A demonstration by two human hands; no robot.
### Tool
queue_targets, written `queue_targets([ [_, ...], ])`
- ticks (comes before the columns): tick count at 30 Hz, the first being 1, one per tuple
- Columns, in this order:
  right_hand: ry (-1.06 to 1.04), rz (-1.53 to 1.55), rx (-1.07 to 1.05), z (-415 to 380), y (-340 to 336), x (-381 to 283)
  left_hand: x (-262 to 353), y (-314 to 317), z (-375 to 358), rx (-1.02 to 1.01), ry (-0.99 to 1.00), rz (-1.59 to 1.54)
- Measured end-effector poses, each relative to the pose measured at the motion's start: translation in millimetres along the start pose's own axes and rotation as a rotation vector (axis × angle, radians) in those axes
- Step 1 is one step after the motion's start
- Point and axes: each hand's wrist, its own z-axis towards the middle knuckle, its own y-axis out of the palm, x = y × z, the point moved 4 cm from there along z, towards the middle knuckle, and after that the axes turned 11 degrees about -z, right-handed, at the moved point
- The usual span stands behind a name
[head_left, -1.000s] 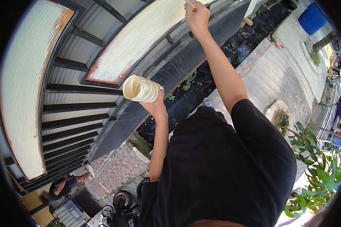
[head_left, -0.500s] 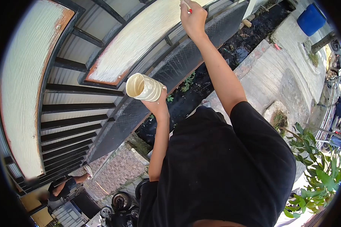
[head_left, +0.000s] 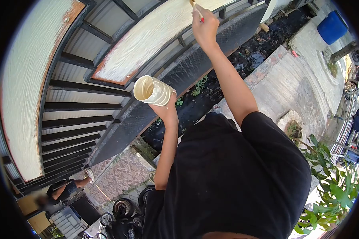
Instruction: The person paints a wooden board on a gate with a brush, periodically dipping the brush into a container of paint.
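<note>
My left hand (head_left: 168,112) is wrapped round a cream plastic container (head_left: 160,94), its mouth tilted toward the fence and its inner wall coated with pale paint. Higher up, my right hand (head_left: 206,31) pinches a paintbrush (head_left: 198,11) with a red-tipped handle. The brush's bristle end lies over the upper edge of a white-painted wood-grain board (head_left: 147,44), near the top of the view. Brown shows along that board's lower end. A second cream board (head_left: 26,83), edged in brown, stands at the far left.
Black metal bars (head_left: 81,106) run between the boards. Below the fence lies a dark water channel (head_left: 195,101), beside concrete paving (head_left: 283,83). A blue barrel (head_left: 332,28) stands upper right, leafy branches (head_left: 333,191) lower right. Motorcycles (head_left: 125,213) and another person (head_left: 62,191) are lower left.
My right hand has shifted slightly down in the view, with more of the brush showing. The container stays in my left hand, and the whole scene has turned a little.
</note>
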Motion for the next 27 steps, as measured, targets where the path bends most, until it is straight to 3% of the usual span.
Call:
queue_targets([
  [2, -0.168, 0.017, -0.049, -23, 11, -37, 5, 1, 1, 0.009, 0.047, 0.01],
  [6, -0.262, 0.404, -0.369, -99, 23, -111, 5, -3, 3, 0.041, 0.088, -0.029],
  [9, -0.259, 0.459, -0.489, -100, 16, -114, 8, -6, 4, 0.044, 0.113, 0.014],
  [12, -0.096, 0.272, -0.476, -52, 16, -56, 8, -10, 1, 0.074, 0.096, -0.003],
  [16, 0.144, 0.287, -0.176, 6, 2, 38, 4, -22, 1, 0.08, 0.043, 0.009],
  [19, 0.146, 0.137, -0.004, 20, -17, 39, 9, -22, -2, 0.095, 0.032, 0.017],
  [22, -0.162, 0.018, -0.045, -11, 11, -7, 7, -22, -2, 0.056, -0.007, -0.006],
  [24, -0.197, 0.155, -0.181, -49, 17, -72, 2, -22, 0, 0.085, 0.102, 0.006],
  [27, -0.269, 0.359, -0.407, -95, 17, -116, 3, -22, 0, 0.074, 0.111, 0.015],
])
